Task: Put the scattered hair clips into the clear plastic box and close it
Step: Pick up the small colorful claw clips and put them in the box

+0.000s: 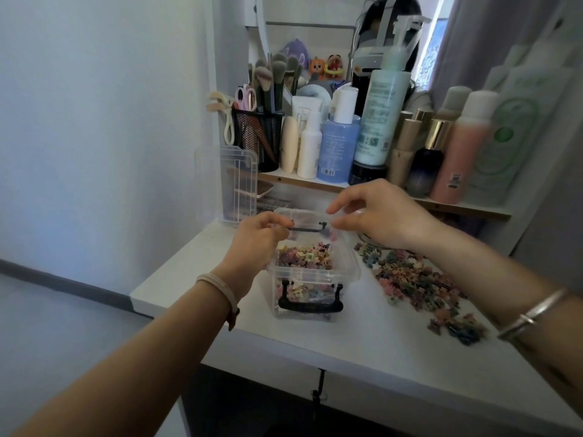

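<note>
Left hand and right hand pinch the lid with curled fingers over the box of hair clips; bottle labels blurred.

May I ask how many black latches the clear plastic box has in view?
2: one black plastic latch on the clear plastic box, near wall; the other at its far side; others may be hidden.

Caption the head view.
Left hand and right hand hold the clear box's lid; hair clips lie scattered beside it.
</note>
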### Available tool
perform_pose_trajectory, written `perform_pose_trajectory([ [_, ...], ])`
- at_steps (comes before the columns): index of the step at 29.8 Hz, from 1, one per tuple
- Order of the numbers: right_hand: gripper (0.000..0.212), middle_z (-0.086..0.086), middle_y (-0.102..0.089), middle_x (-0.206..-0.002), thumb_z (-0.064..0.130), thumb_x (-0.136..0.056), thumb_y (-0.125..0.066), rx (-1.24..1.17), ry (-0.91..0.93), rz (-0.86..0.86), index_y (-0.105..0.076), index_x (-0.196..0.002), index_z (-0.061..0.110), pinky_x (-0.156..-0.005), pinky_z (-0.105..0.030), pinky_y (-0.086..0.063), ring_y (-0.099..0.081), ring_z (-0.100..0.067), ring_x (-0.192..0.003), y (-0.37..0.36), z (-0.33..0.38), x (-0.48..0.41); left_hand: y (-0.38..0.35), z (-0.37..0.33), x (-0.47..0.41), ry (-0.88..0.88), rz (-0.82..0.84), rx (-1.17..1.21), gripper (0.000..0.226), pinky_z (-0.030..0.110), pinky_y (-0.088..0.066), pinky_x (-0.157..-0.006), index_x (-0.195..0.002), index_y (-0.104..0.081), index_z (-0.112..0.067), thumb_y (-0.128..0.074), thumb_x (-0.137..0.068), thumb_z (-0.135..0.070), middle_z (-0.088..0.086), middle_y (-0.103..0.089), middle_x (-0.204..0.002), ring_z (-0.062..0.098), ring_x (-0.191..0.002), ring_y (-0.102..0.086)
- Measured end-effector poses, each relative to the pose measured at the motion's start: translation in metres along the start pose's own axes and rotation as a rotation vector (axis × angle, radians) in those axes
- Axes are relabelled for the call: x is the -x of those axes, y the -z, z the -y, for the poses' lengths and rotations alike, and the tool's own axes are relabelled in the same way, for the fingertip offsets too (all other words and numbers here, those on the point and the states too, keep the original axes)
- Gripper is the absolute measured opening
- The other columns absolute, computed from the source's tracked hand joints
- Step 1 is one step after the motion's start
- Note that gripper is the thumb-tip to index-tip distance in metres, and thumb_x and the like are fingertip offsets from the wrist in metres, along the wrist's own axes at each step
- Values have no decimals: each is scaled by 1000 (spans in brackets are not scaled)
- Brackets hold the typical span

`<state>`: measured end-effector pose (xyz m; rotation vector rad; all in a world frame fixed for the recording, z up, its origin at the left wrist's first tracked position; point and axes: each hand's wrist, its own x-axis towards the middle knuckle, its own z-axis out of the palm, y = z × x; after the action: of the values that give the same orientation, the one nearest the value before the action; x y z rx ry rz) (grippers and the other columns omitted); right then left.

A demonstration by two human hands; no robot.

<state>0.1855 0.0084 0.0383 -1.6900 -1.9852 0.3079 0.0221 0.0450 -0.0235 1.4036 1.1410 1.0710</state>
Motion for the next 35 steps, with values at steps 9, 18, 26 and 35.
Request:
perform_pose_trajectory([
  [9, 22, 1, -63, -96, 25, -80, -67, 521, -222, 433, -65, -101, 17, -64, -23, -41, -54, -13, -85, -10, -49, 20, 0, 1, -1, -5, -5, 6, 28, 23, -38, -50, -70, -58, -19, -49, -90, -2, 0, -55, -79, 13, -56, -42],
  [18, 23, -3, -70, -98, 5, -77, -55, 510, -115, 339, -70, -93, 11, -69, -17, -40, -53, -11, -81, -31, -59, 32, -1, 0, 0, 5, -9, -7, 29, 14, -37, -42, -71, -57, -21, -48, -91, -4, -3, -54, -78, 9, -56, -43],
  [26, 19, -14, -70, -97, 4, -79, -53, 496, -148, 258, -69, -89, 2, -77, -29, -50, -62, -21, -90, -38, -65, 33, -1, -1, 1, -1, -17, -14, 28, 19, -35, -50, -71, -57, -20, -48, -91, -3, -3, -55, -80, 10, -56, -41],
  [35, 12, 4, -65, -91, 18, -86, -62, -93, 21, -143, -64, -95, 26, -77, -24, -46, -60, -8, -85, -10, -13, 8, -1, -1, 1, -3, -18, -25, 26, 18, -39, -47, -72, -58, -19, -49, -91, -3, 0, -54, -80, 11, -57, -43],
])
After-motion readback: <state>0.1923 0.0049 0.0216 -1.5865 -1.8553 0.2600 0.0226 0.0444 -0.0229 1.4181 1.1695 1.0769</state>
